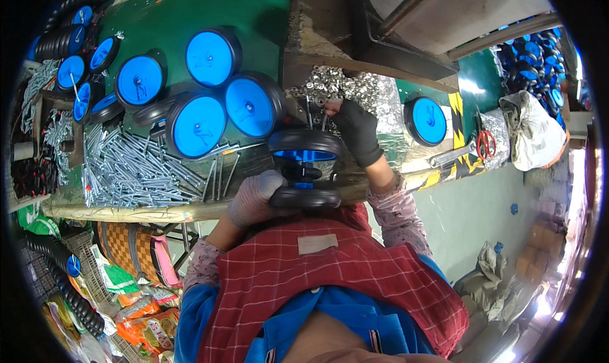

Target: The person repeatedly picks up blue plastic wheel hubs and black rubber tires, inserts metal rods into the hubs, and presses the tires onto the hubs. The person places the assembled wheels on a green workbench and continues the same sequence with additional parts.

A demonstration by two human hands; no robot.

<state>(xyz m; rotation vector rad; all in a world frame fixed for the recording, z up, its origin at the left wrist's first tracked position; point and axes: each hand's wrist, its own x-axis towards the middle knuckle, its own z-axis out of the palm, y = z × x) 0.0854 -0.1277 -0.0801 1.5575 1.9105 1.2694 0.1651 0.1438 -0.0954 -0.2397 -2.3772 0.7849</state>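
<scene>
At the table's near edge, the left hand (254, 198) wraps its fingers around a pair of black-tyred blue wheels (304, 169). Farther in, the right hand (355, 129) pinches small metal pieces from the washer pile (342, 87).

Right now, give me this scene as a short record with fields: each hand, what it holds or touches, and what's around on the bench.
left hand: in a pale glove, gripping a pair of wheels, black tyres with blue hubs, stacked on one axis
right hand: in a black glove, fingers in a pile of small silver metal parts
bench: green top
left of the hands: heap of long silver bolts, several blue wheels lying flat
right of the hands: one blue wheel, red-handled scissors, a wrench
</scene>
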